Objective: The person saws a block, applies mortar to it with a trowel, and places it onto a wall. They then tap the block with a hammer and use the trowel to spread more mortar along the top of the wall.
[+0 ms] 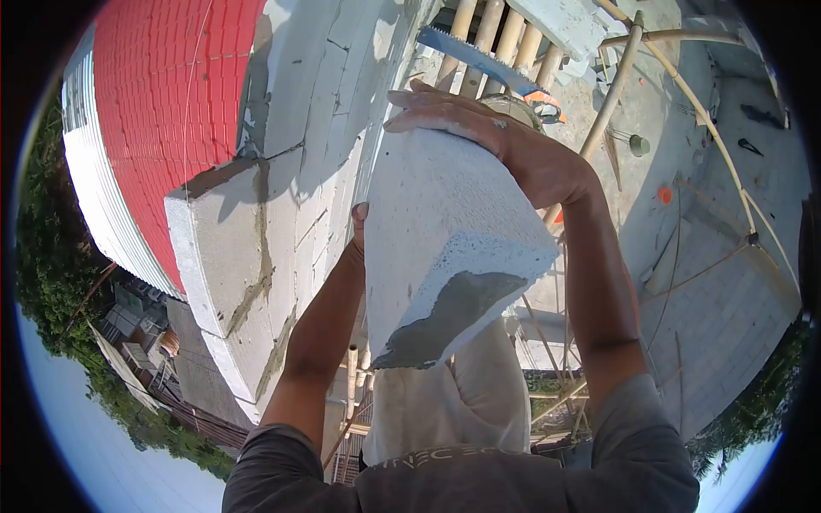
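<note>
Between the two hands is a big, pale concrete block (436, 188), tilted, with wet gray mortar (466, 308) on the end near the body. Right hand (522, 150) grips the block's far end, palm over the edge and fingers stretched out. Left hand (360, 221) is mostly hidden at the block's left side; a fingertip shows there, but you cannot tell how the other fingers bend. Just past the right hand, a handsaw (483, 61) lies over bamboo poles (492, 38). Left of the left hand stands a block wall (316, 111), with a red roof (162, 94) beyond.
</note>
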Available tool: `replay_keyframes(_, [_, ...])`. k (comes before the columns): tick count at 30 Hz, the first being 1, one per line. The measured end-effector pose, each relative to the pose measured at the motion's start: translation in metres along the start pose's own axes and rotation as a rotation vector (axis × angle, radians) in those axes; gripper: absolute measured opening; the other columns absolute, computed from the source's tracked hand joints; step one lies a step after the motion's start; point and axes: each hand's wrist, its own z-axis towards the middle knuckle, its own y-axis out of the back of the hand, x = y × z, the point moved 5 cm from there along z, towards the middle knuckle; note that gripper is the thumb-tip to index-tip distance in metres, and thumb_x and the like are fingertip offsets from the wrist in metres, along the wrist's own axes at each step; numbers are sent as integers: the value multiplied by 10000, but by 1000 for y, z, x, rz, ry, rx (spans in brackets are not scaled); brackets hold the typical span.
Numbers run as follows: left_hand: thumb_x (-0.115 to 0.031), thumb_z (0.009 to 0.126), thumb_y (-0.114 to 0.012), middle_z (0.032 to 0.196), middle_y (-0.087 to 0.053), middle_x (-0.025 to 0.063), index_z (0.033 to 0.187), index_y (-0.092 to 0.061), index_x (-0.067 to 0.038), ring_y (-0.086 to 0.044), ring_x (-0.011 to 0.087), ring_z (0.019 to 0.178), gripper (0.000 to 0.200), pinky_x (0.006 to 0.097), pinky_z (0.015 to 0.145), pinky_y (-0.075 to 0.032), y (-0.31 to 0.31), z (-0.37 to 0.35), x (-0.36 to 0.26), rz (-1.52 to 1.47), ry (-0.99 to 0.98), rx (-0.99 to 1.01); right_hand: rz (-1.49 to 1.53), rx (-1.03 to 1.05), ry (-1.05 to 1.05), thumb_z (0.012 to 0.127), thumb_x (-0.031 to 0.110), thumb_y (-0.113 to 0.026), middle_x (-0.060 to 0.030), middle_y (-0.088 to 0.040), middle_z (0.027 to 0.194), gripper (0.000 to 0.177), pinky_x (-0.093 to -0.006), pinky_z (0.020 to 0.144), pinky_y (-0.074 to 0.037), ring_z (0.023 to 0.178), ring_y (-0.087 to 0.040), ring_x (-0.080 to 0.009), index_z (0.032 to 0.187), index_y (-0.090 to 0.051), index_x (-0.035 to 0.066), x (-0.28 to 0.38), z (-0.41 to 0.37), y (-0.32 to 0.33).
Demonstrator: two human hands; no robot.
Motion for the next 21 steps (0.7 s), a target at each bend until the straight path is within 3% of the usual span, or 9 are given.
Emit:
replay_keyframes(3, [-394, 1043, -510, 1290, -610, 120, 1399, -507, -70, -550, 271, 1123, 482, 412, 981, -508, 7, -9, 19, -9, -57, -18, 207, -26, 12, 535, 347, -950, -125, -487, 1483, 1075, -485, 1193, -353, 1455, -398, -357, 1473, -461, 159, 9, 0, -9])
replay_keyframes(4, [-400, 1043, -506, 1299, -606, 125, 1402, -506, -70, -553, 275, 1133, 488, 415, 984, -509, 9, -11, 26, -18, -83, -21, 302, -70, -54, 521, 347, -958, -113, -552, 1350, 1005, -472, 1119, -408, 1344, -495, -344, 1393, -512, 122, 10, -3, -16])
replay_keyframes(6, [-412, 1043, -499, 1315, -599, 135, 1407, -504, -68, -558, 284, 1151, 501, 421, 990, -512, 13, -13, 39, -45, -137, -25, 250, -149, -191, 491, 289, -975, -101, -565, 1298, 997, -453, 1054, -437, 1241, -545, -314, 1365, -530, 110, 14, -19, -22])
replay_keyframes(10, [-436, 1044, -484, 1347, -584, 155, 1417, -499, -65, -569, 300, 1188, 526, 434, 1001, -518, 17, -8, 42, -82, -238, 1, 356, -227, -292, 436, 218, -992, -103, -558, 1299, 1020, -427, 1028, -442, 1202, -557, -292, 1343, -538, 114, 29, -38, -41])
replay_keyframes(12, [-448, 1044, -477, 1363, -576, 165, 1423, -497, -64, -574, 309, 1207, 539, 440, 1007, -520, 19, -6, 37, -104, -279, 16, 427, -409, -377, 404, 173, -997, -100, -574, 1257, 1007, -404, 993, -453, 1164, -569, -266, 1307, -555, 115, 38, -40, -40])
replay_keyframes(16, [-472, 1045, -462, 1396, -561, 185, 1433, -492, -61, -585, 326, 1244, 566, 453, 1018, -526, 23, -1, 17, -130, -381, 40, 61, -433, -195, 417, 174, -996, -88, -599, 1172, 971, -380, 943, -469, 1099, -589, -235, 1282, -559, 110, 79, 7, -9])
replay_keyframes(18, [-484, 1045, -455, 1412, -553, 195, 1438, -490, -60, -590, 334, 1262, 579, 459, 1024, -529, 13, -2, 13, -178, -430, -9, 95, -509, -168, 444, 109, -982, -75, -596, 1185, 939, -376, 975, -485, 1141, -588, -221, 1284, -563, 107, 96, 43, 12])
replay_keyframes(19, [-506, 1045, -468, 1391, -561, 170, 1454, -469, -80, -627, 288, 1169, 591, 478, 1016, -526, -60, -21, -2, 27, -515, -190, 128, -558, -140, 458, 83, -974, -67, -596, 1193, 921, -376, 990, -491, 1166, -585, -218, 1285, -568, 107, 106, 65, 25])
replay_keyframes(21, [-468, 1047, -511, 1278, -627, 112, 1397, -530, -95, -633, 209, 1050, 512, 451, 950, -546, -102, -44, -7, -6, -551, -362, 6, -489, -15, 498, 41, -963, -65, -587, 1244, 908, -371, 1011, -502, 1193, -589, -224, 1312, -566, 108, 130, 114, 54])
